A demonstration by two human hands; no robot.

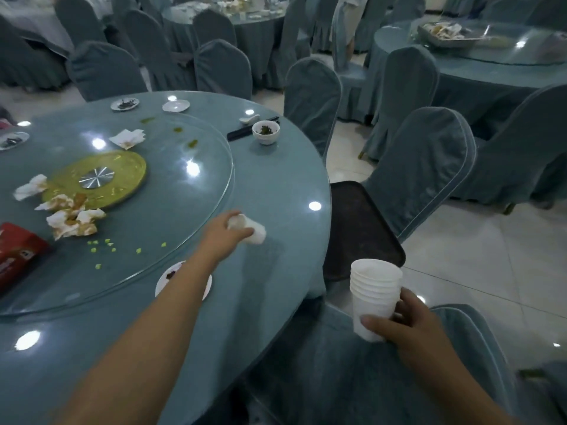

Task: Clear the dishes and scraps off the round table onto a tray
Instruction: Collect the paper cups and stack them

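Observation:
My left hand (225, 230) reaches across the round table (276, 185) and grips a white paper cup (253, 231) lying on its side near the edge of the glass turntable (171, 210). My right hand (402, 323) holds a stack of several white paper cups (374, 289) upright, off the table's right side. A dark brown tray (362, 228) rests on a chair seat just beyond the table's right edge. A small white plate (165, 280) with scraps lies partly under my left forearm. A white bowl (266, 131) with greens, black chopsticks (242, 131) and a spoon (249, 119) sit at the far right.
Crumpled napkins (73, 220), green crumbs and a red box (18, 256) lie on the turntable at left. Small plates (175, 105) stand at the far rim. Covered chairs (423, 170) surround the table; one (352, 363) is right below my right hand. Other tables stand behind.

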